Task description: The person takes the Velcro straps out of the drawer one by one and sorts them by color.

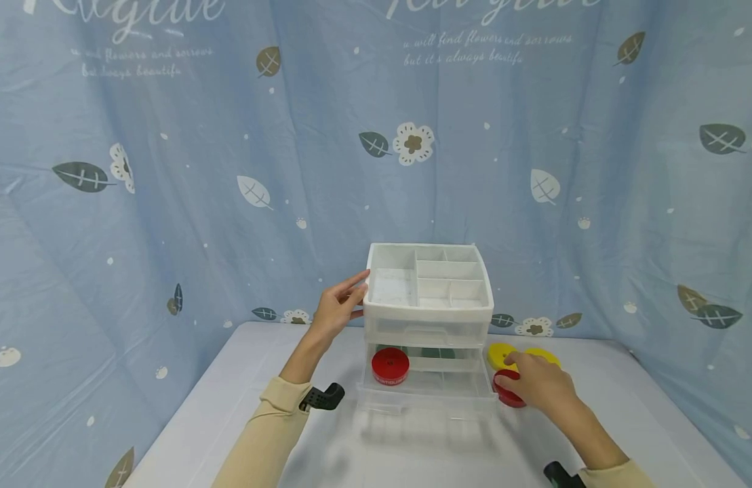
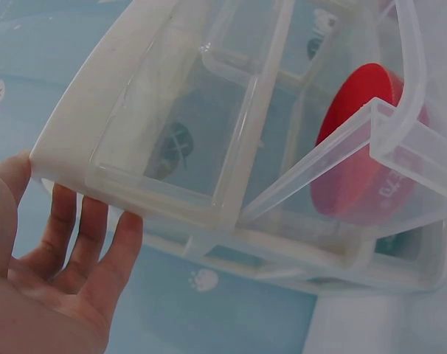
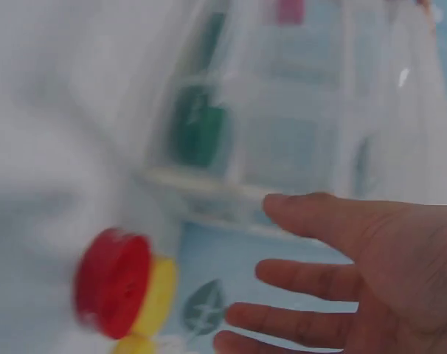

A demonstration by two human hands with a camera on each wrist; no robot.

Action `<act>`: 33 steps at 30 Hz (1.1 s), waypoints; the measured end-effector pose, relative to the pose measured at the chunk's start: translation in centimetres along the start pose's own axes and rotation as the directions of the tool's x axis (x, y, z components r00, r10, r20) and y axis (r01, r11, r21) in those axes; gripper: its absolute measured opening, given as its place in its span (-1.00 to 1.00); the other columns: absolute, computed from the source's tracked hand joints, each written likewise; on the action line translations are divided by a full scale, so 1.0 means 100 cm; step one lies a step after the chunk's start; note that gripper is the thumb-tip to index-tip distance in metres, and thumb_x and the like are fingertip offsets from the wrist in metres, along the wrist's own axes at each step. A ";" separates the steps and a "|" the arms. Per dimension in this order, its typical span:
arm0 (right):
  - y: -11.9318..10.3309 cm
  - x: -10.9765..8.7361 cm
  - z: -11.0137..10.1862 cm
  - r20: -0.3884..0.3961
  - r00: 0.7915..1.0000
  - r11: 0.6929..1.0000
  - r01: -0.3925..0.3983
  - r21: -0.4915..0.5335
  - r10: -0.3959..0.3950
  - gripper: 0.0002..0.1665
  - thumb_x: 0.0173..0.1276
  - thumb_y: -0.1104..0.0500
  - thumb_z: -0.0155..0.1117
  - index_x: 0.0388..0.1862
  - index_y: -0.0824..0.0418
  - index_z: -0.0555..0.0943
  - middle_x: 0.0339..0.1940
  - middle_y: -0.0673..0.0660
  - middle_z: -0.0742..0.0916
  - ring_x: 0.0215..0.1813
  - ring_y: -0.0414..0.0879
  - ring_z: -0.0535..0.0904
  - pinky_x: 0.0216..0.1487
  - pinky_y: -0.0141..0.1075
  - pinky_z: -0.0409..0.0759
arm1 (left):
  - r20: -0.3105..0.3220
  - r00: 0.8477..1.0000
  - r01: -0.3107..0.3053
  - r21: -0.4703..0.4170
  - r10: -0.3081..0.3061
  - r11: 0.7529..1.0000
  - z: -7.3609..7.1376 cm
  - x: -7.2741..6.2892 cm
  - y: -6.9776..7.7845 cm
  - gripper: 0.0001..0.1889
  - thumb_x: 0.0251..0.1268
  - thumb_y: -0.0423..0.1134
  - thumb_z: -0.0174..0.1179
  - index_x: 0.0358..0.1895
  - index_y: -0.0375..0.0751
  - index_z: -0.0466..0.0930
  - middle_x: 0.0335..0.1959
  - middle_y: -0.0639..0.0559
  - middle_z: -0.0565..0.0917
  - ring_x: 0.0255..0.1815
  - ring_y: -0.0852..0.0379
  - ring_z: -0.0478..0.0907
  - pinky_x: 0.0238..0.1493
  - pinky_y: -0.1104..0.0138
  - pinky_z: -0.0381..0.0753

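A white storage box (image 1: 430, 314) with clear drawers stands on the table, its lower drawer (image 1: 437, 385) pulled out. Inside that drawer lies a red round spool-like piece (image 1: 390, 366) with lettering on its side. My left hand (image 1: 334, 308) touches the box's left side with its thumb and fingertips, the fingers fairly straight. To the right of the box, my right hand (image 1: 543, 383) hovers by a second red round piece (image 1: 508, 389). In the right wrist view its fingers are spread and stand apart from that piece (image 3: 114, 283).
Two yellow round pieces (image 1: 500, 354) lie behind the red one. The box top has several compartments (image 1: 450, 270). Something green (image 3: 201, 131) shows blurred through the clear plastic. A blue printed curtain (image 1: 327, 169) hangs behind the white table (image 1: 241, 379).
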State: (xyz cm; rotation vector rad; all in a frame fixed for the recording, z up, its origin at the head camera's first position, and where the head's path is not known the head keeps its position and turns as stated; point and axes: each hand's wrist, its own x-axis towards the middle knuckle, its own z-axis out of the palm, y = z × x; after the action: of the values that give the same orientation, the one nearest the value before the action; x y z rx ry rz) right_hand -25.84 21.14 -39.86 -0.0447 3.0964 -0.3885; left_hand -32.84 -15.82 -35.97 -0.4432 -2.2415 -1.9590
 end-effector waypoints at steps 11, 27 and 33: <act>-0.062 -0.029 -0.019 -0.240 0.957 0.982 0.133 -0.135 -0.162 -0.59 0.21 0.02 0.46 -0.04 0.23 0.68 -0.24 0.21 0.79 -0.38 0.00 0.67 -0.61 -0.22 0.57 | -0.001 1.000 -0.010 -0.001 0.010 1.000 0.000 -0.001 0.000 -0.59 0.47 -0.03 0.11 0.34 0.26 0.47 0.05 -0.27 0.62 -0.05 0.12 0.65 0.05 0.17 0.74; -0.140 -0.018 0.012 -0.287 0.900 0.941 0.339 -0.012 -0.328 -0.47 0.05 -0.03 0.59 -0.02 0.15 0.70 -0.14 0.10 0.79 -0.19 0.02 0.71 -0.11 -0.06 0.77 | -0.004 1.000 -0.014 -0.006 0.014 1.000 0.000 -0.001 -0.001 -0.60 0.47 -0.05 0.11 0.33 0.26 0.48 0.06 -0.22 0.63 0.00 0.04 0.64 0.09 0.07 0.72; -0.160 -0.013 0.024 -0.214 0.927 0.945 0.324 0.049 -0.307 -0.45 0.08 -0.06 0.56 0.02 0.15 0.69 -0.12 0.09 0.79 -0.18 0.06 0.73 -0.15 0.01 0.76 | -0.004 1.000 -0.024 -0.008 0.024 1.000 0.000 0.000 0.000 -0.60 0.48 -0.05 0.11 0.33 0.25 0.48 0.06 -0.23 0.64 0.00 0.04 0.64 0.10 0.05 0.71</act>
State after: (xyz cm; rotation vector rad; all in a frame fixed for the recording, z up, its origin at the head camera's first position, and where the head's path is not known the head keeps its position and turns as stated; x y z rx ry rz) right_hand -24.10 5.11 -38.21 -0.5425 3.2715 -0.5636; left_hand -32.80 -15.79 -35.99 -0.4645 -2.2171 -1.9561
